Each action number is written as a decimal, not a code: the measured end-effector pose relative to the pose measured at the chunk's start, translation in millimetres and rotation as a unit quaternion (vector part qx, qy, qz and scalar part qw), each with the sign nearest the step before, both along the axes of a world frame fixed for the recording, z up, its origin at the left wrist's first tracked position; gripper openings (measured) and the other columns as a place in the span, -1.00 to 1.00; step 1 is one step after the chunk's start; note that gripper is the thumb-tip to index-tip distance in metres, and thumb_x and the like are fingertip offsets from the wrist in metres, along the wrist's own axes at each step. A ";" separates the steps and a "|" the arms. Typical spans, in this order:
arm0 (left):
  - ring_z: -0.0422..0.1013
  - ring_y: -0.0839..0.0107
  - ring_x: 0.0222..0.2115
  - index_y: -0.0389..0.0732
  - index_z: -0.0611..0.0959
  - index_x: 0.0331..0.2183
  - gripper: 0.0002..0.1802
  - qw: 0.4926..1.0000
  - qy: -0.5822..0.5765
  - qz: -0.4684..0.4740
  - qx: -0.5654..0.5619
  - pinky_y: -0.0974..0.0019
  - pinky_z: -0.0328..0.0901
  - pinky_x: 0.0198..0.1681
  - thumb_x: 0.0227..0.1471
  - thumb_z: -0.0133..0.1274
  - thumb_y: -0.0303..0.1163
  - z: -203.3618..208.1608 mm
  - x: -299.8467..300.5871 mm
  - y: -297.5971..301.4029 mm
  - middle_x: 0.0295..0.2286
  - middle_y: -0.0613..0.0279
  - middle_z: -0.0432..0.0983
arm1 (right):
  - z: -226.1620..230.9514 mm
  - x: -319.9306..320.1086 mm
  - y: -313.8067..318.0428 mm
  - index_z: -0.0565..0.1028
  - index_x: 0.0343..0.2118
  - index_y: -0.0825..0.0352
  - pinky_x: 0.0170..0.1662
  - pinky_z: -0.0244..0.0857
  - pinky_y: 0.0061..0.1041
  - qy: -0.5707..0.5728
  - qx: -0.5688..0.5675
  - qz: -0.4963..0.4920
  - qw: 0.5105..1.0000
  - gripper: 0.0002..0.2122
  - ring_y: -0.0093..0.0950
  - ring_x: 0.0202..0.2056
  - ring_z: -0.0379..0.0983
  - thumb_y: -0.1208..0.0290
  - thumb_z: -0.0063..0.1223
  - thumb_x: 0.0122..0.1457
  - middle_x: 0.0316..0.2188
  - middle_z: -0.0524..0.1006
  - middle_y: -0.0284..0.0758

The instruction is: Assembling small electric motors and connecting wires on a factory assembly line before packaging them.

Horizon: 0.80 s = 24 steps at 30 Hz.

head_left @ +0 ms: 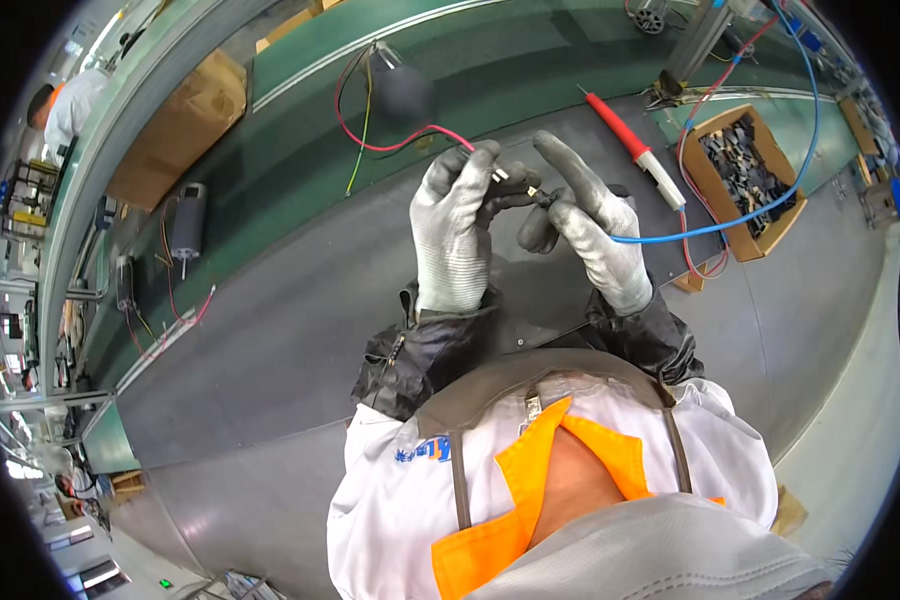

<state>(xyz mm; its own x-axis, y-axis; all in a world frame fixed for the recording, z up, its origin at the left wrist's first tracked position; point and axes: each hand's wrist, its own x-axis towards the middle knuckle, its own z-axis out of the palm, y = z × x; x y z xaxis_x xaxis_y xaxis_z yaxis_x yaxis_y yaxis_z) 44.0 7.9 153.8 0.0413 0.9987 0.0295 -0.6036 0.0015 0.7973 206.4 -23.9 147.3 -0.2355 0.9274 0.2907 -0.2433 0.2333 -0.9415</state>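
Both my hands wear white gloves with grey fingertips and are raised over the dark grey work mat. My left hand pinches the end of a red wire, and a pale tip sticks out between the fingers. That wire runs back to a motor on the green surface, as does a yellow-green wire. My right hand closes on the dark end of a blue cable, where a small brass-coloured tip shows. The two ends are close together; fingers hide whether they touch.
A red-and-white test probe lies to the right of my hands. Beyond it stands a cardboard box of small dark parts. More motors with wires lie at left, near a larger carton. Another person is at far left.
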 end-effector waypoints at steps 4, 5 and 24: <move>0.59 0.26 -0.34 -0.35 0.57 -0.12 -0.69 1.000 0.007 0.015 -0.026 0.27 0.50 -0.25 0.25 0.13 -0.29 -1.4 -7.2 -6.8 -0.36 0.08 0.61 | 1.3 -17.4 0.1 0.12 0.38 0.37 -0.16 0.40 -0.61 0.013 -0.006 0.005 1.000 -0.44 -0.65 -0.31 0.49 0.42 -0.06 0.36 -0.33 0.64 -0.31; 0.59 0.29 -0.35 -0.35 0.57 -0.12 -0.69 0.999 0.012 0.023 -0.041 0.29 0.50 -0.25 0.25 0.13 -0.30 -0.8 -7.4 -8.5 -0.36 0.07 0.61 | -1.2 -18.1 1.8 0.13 0.38 0.37 -0.16 0.40 -0.60 0.005 0.002 0.006 1.000 -0.44 -0.64 -0.30 0.49 0.43 -0.06 0.36 -0.32 0.64 -0.30; 0.53 0.44 -0.45 -0.29 0.56 -0.25 -0.76 0.998 -0.019 0.009 -0.064 0.36 0.48 -0.40 0.22 0.17 -0.30 -6.1 -9.3 -16.9 -0.41 0.16 0.58 | -10.2 -27.3 -0.2 0.13 0.36 0.46 -0.10 0.35 -0.57 -0.079 0.039 -0.054 0.995 -0.41 -0.60 -0.25 0.50 0.40 0.01 0.32 -0.28 0.62 -0.27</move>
